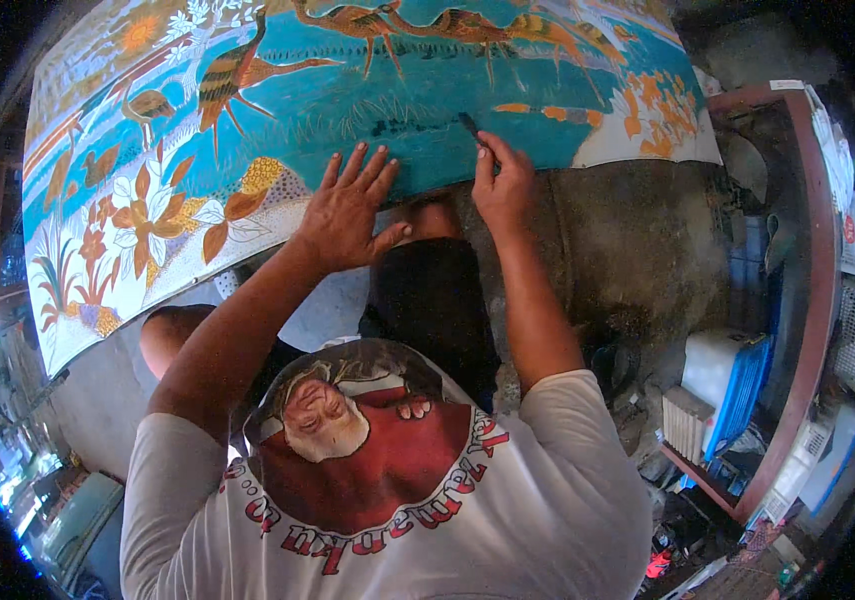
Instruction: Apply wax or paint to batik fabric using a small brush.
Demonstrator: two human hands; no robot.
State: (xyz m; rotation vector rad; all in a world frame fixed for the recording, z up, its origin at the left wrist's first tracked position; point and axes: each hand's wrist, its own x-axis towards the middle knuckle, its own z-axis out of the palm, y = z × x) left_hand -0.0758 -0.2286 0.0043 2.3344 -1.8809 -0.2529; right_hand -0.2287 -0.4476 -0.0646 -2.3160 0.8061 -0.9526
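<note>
Seen from above, a person's left hand [345, 212] rests flat with fingers spread open on the lower edge of a large painted cloth [247, 130] of turquoise water, birds and orange flowers, while the right hand [503, 180] pinches a small dark tool [469, 126] against the cloth just beside it.

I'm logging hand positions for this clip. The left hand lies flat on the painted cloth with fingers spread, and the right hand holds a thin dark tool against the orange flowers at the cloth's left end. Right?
Not quite. The head view shows the right hand holding the thin dark tool against the teal band near the lower edge, not the orange flowers. The left hand does lie flat, fingers spread, on the painted cloth.
</note>
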